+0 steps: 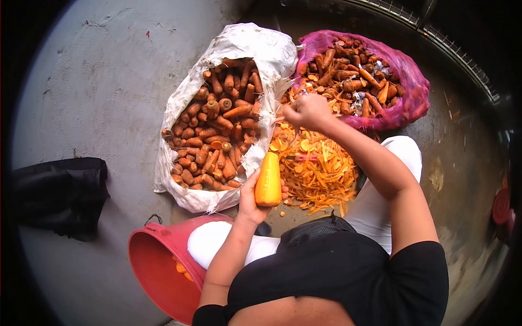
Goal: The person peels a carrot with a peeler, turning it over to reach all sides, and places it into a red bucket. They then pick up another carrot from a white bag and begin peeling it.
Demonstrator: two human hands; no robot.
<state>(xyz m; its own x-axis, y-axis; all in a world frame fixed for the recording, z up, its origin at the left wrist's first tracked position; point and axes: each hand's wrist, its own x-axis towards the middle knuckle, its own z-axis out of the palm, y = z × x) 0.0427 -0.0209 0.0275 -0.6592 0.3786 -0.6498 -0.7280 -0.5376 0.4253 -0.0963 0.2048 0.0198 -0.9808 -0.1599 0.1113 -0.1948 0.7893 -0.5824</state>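
My left hand (251, 200) is closed around a smooth, bright yellow-orange peeled carrot (268, 182), its narrow end pointing away from me. Ahead and to the right, my right hand (310, 111) is curled into a fist above the peel pile; what it holds, if anything, I cannot make out. Below that fist lies a heap of orange carrot peelings (321, 171) with round cut ends among them. A small pinkish-red item (305, 157) shows on the heap, too blurred to name.
A white sack (187, 89) full of unpeeled carrots lies open at left. Behind the peelings stands a purple mesh sack (410, 79) with carrots and scraps. A tilted red bucket (142, 261) holds some orange pieces. Black cloth (62, 195) lies on the floor.
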